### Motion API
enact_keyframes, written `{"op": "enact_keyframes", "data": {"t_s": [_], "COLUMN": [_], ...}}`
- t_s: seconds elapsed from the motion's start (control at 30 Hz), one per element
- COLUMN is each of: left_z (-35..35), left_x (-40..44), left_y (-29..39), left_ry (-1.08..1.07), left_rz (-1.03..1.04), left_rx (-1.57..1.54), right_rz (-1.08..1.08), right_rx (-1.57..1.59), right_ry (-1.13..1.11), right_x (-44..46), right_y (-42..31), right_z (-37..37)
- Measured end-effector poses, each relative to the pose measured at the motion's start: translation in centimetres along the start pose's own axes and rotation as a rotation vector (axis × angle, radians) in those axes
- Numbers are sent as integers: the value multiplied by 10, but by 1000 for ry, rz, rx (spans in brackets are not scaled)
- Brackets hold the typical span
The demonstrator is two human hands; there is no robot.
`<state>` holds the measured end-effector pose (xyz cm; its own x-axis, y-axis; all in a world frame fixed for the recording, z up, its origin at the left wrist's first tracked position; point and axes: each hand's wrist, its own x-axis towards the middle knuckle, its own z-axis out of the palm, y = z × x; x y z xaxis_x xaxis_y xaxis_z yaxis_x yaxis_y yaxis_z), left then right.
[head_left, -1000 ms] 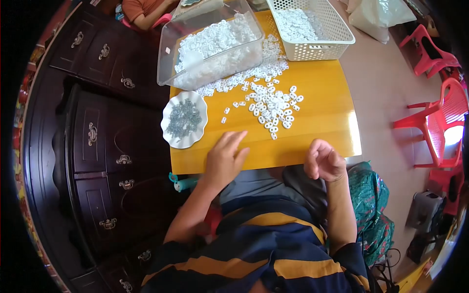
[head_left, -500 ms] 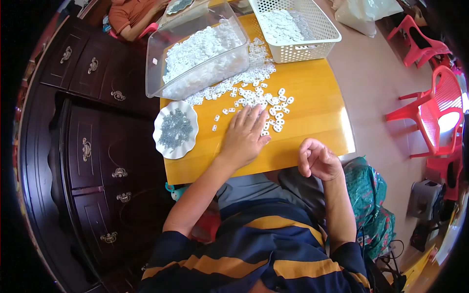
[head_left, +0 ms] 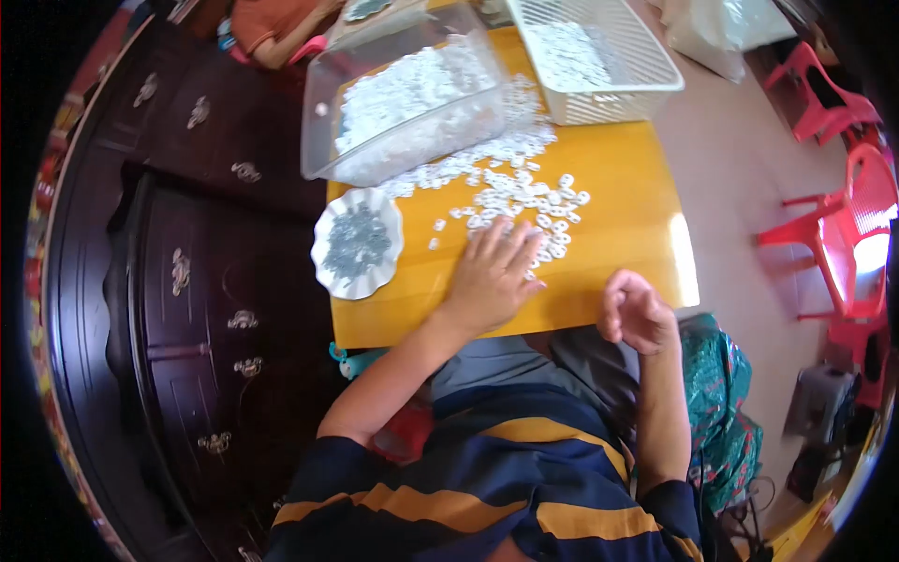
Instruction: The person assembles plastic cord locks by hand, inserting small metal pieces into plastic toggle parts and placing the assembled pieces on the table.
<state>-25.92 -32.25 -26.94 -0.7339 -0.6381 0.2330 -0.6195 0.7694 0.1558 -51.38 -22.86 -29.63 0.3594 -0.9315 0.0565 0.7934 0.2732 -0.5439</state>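
My left hand lies palm down on the yellow table, fingers stretched out. Its fingertips rest at the near edge of a loose scatter of small white plastic pieces, each with two dark holes; what is under the fingers is hidden. My right hand hovers near the table's front right edge, palm turned up and fingers loosely bent. Nothing shows in it. Left of the scatter stands a white wavy-rimmed dish holding small grey-blue pieces.
A clear plastic bin heaped with white pieces stands at the back, beside a white perforated basket with more. Dark drawers line the left. Another person's arm is beyond. Red chairs stand right.
The camera view has shifted, so the table sits further right. My left hand has drawn slightly toward me across the table, showing more white pieces beyond its fingertips. The right hand keeps its bent pose.
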Motion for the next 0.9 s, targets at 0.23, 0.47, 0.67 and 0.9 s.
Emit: {"op": "enact_keyframes", "data": {"t_s": [0.23, 0.47, 0.67, 0.9], "left_z": [-8, -36, -79, -81], "left_x": [-20, -29, -72, -89], "left_y": [-2, -21, -113, -146], "left_ry": [55, 168, 259, 55], "left_rz": [-26, -23, -445, -442], "left_rx": [-32, -25, 9, -82], "right_rz": [-58, -35, -57, -8], "right_rx": [-41, -46, -18, 17], "right_ry": [0, 41, 56, 47], "right_x": [4, 4, 4, 5], "right_y": [7, 11, 6, 3], "right_z": [-3, -1, -2, 3]}}
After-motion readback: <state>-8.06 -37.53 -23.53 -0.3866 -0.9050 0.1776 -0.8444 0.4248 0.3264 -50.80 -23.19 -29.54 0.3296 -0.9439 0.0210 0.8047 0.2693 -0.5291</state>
